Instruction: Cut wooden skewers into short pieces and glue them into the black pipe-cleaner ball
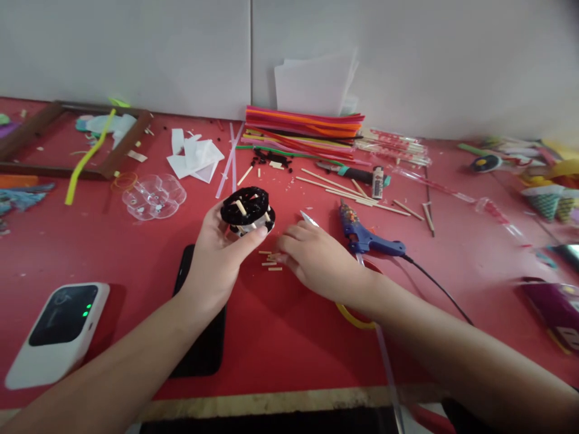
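Note:
My left hand (217,253) is closed around a small round black fuzzy craft piece (245,208). Short pale wooden sticks stand between its upper ring and lower base, and the thumb presses the near side. My right hand (314,256) is lowered to the table, its fingers curled together at a little pile of short cut wooden sticks (272,263). What its fingertips pinch, if anything, is hidden. Under the right hand and wrist lie scissors, with a blade tip (308,218) and a yellow handle (355,318) showing.
A blue glue gun (368,238) with a black cord lies to the right. Wooden sticks (353,196), a cutter knife (355,173) and colourful pipe cleaners (303,123) are farther back. A black phone (203,346), white device (58,331) and clear flower-shaped box (154,198) are left.

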A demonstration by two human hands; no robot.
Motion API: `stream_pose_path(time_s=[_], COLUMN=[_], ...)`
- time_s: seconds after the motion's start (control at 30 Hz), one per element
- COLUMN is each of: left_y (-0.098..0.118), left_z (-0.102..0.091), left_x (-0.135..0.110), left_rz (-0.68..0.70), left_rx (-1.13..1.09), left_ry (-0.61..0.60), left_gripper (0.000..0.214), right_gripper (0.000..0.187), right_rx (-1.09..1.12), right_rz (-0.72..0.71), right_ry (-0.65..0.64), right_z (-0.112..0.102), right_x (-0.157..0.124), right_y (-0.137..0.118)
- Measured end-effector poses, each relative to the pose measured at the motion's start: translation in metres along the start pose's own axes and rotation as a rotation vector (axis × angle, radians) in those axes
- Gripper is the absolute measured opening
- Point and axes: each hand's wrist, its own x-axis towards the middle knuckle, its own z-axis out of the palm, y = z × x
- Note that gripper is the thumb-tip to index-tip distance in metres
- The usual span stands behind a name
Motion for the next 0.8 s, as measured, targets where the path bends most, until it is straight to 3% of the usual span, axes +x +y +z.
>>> stream_pose_path(time_s=[0.27,0.47,0.6,0.8], left_y=[-0.005,0.000,0.001,0.001], left_z=[-0.001,0.001,0.002,0.005], left_x=[0.000,-0.002,-0.005,-0.020], left_rz=[-0.027,-0.044,-0.004,0.033], left_rx=[-0.052,-0.018,0.012,0.098], left_ry=[-0.014,-0.046,-0.054,-0.238], left_gripper=[0.050,0.051,0.058,0.065], right_gripper=[0.021,0.009,0.012,0.032], right_rx=[-0.134,-0.051,0.041,0.360], right_rz=[-0.126,-0.102,-0.084,0.159], right_ry=[-0.108,-0.107,0.086,0.630], right_z=[-0.004,-0.011,-0.010,-0.023], right_x=[-0.001,0.001,-0.016,-0.053], right_y=[-0.006,-0.004,0.005,-0.001])
